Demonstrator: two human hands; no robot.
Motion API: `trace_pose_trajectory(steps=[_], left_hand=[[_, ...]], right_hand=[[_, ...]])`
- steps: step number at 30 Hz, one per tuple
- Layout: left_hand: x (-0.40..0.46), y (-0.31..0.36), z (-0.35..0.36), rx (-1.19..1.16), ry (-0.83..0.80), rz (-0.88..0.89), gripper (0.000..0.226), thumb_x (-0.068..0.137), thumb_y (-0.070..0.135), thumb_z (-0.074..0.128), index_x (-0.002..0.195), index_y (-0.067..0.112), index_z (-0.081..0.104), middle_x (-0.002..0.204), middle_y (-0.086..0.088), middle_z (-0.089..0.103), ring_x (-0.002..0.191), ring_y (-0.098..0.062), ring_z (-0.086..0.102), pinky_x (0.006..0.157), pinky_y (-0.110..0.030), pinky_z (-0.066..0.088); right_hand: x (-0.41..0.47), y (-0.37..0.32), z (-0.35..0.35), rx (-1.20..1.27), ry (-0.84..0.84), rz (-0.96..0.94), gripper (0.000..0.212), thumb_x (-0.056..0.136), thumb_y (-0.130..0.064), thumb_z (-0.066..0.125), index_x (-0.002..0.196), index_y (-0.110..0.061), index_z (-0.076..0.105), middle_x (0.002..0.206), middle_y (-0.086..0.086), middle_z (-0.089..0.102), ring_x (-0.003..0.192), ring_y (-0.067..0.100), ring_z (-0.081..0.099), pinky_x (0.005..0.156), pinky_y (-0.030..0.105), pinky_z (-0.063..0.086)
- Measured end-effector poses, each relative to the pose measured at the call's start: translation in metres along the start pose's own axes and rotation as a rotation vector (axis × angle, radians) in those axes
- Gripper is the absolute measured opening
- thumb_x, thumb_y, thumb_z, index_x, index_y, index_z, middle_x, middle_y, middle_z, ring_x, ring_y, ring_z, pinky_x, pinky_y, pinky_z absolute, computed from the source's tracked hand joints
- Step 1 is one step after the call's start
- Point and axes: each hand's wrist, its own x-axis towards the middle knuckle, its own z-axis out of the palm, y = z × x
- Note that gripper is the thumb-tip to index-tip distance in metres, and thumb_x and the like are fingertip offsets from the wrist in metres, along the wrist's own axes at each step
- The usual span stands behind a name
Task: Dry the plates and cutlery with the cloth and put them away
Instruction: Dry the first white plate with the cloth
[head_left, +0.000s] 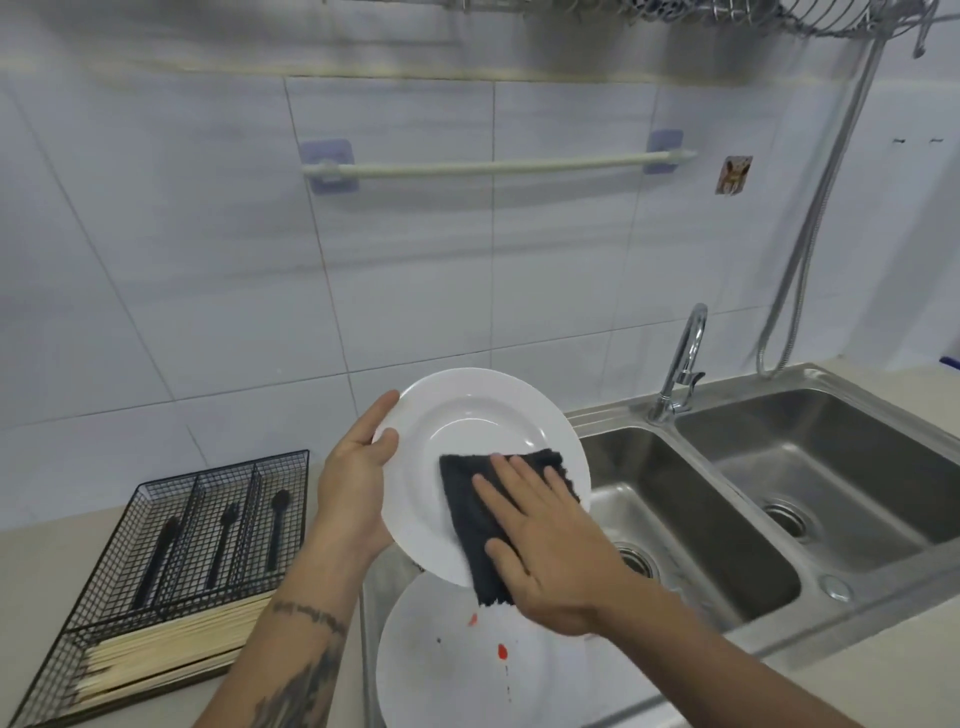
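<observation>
A white plate (467, 415) is tilted up over the counter, and my left hand (356, 467) grips its left rim with the thumb on the front. My right hand (545, 540) presses a dark cloth (470, 514) flat against the plate's lower right face with straight fingers. Below them lies a second white plate (447, 670) marked with red and dark spots. A black wire cutlery tray (130, 587) at the left holds three black utensils (223, 540) and a bundle of pale chopsticks (171, 649).
A steel double sink (779, 499) with a chrome tap (680, 364) fills the right side. A towel rail (493, 167) hangs on the tiled wall. A wire dish rack (779, 13) runs overhead, with a metal hose (826, 208) hanging down at the right.
</observation>
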Motion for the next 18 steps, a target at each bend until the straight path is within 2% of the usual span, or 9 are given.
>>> trace_pose_trajectory(steps=[2, 5, 7, 10, 12, 15, 17, 18], left_hand=[[-0.006, -0.004, 0.006, 0.04, -0.018, -0.015, 0.042, 0.102, 0.003, 0.046, 0.115, 0.033, 0.072, 0.124, -0.008, 0.071, 0.114, -0.036, 0.066, 0.098, -0.053, 0.053], [-0.017, -0.014, 0.016, 0.102, -0.002, -0.032, 0.044, 0.102, 0.005, 0.047, 0.106, 0.039, 0.075, 0.12, -0.006, 0.072, 0.107, -0.032, 0.069, 0.09, -0.046, 0.057], [-0.019, -0.016, 0.017, 0.088, 0.005, -0.045, 0.046, 0.102, 0.005, 0.045, 0.105, 0.039, 0.076, 0.117, -0.006, 0.074, 0.107, -0.031, 0.07, 0.089, -0.046, 0.058], [-0.018, -0.011, 0.012, 0.084, 0.033, -0.047, 0.044, 0.103, 0.006, 0.044, 0.109, 0.035, 0.076, 0.118, -0.008, 0.073, 0.109, -0.032, 0.069, 0.094, -0.05, 0.056], [-0.016, -0.006, 0.008, 0.07, 0.096, -0.019, 0.041, 0.103, 0.005, 0.045, 0.106, 0.032, 0.076, 0.12, -0.008, 0.072, 0.107, -0.03, 0.069, 0.09, -0.044, 0.057], [-0.013, 0.001, 0.002, 0.026, 0.154, 0.008, 0.038, 0.103, 0.006, 0.046, 0.104, 0.032, 0.074, 0.12, -0.005, 0.07, 0.104, -0.026, 0.069, 0.077, -0.036, 0.058], [-0.008, 0.004, 0.0, -0.02, 0.194, -0.011, 0.037, 0.103, 0.007, 0.046, 0.102, 0.031, 0.074, 0.117, -0.003, 0.07, 0.102, -0.026, 0.069, 0.072, -0.034, 0.058], [-0.007, 0.005, 0.0, -0.043, 0.219, -0.032, 0.038, 0.103, 0.007, 0.045, 0.101, 0.031, 0.074, 0.116, -0.002, 0.07, 0.101, -0.027, 0.068, 0.071, -0.035, 0.058]], right_hand=[[0.015, 0.005, -0.005, -0.075, 0.031, 0.112, 0.07, 0.096, -0.048, 0.021, 0.158, -0.02, 0.004, 0.165, 0.004, -0.007, 0.151, 0.019, -0.01, 0.122, 0.043, -0.008], [0.033, -0.009, -0.004, 0.01, 0.061, 0.195, 0.07, 0.096, -0.042, 0.029, 0.157, -0.017, 0.005, 0.164, 0.008, -0.011, 0.15, 0.024, -0.012, 0.121, 0.047, -0.004], [0.034, -0.02, 0.0, 0.048, 0.099, 0.149, 0.071, 0.093, -0.045, 0.029, 0.156, -0.018, 0.011, 0.164, 0.009, -0.004, 0.15, 0.027, -0.008, 0.121, 0.049, 0.001], [0.026, -0.021, -0.004, 0.056, 0.104, 0.087, 0.068, 0.094, -0.052, 0.031, 0.155, -0.024, 0.019, 0.158, 0.003, 0.014, 0.146, 0.024, 0.009, 0.121, 0.044, 0.011], [0.02, -0.017, -0.009, 0.129, -0.009, 0.087, 0.068, 0.096, -0.054, 0.032, 0.156, -0.028, 0.016, 0.158, -0.003, 0.014, 0.146, 0.019, 0.01, 0.121, 0.039, 0.014], [0.003, -0.019, -0.013, 0.25, -0.178, 0.04, 0.075, 0.089, -0.071, 0.027, 0.155, -0.038, 0.008, 0.162, -0.011, 0.005, 0.149, 0.013, 0.001, 0.122, 0.041, 0.012], [-0.006, -0.021, -0.017, 0.237, -0.175, -0.022, 0.084, 0.081, -0.079, 0.036, 0.152, -0.043, 0.011, 0.162, -0.011, 0.01, 0.148, 0.012, 0.005, 0.121, 0.039, 0.012], [-0.008, -0.021, -0.02, 0.179, -0.135, -0.061, 0.083, 0.079, -0.074, 0.047, 0.151, -0.042, 0.019, 0.16, -0.008, 0.02, 0.147, 0.014, 0.014, 0.12, 0.037, 0.017]])
